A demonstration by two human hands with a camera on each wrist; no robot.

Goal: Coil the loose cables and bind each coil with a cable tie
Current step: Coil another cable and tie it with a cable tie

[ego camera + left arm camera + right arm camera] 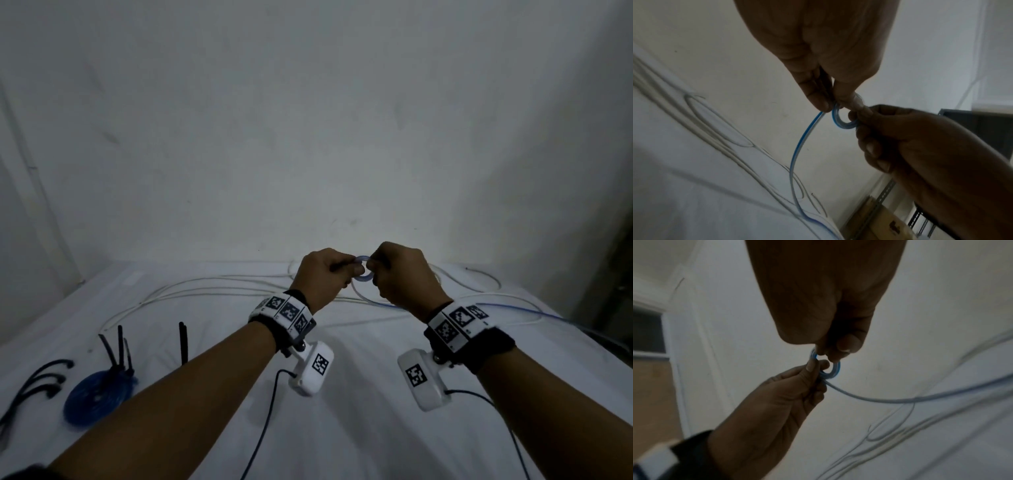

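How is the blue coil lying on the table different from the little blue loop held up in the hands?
The blue coil on the table is a wide flat disc of many turns; the small blue loop is a tiny ring.
The coil lies untouched; the loop is pinched above the table by the left hand and right hand.
Black ties stick up at the coil; the loop shows none, and loose cable trails from it.
Both are blue cable.

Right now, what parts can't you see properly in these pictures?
- Head view: the blue cable's small loop is mostly hidden by both hands' grip.
- Head view: the black ties are cut off by the left edge.
- Right wrist view: the white cables are blurred.
- Left wrist view: the box is cut off at the bottom.
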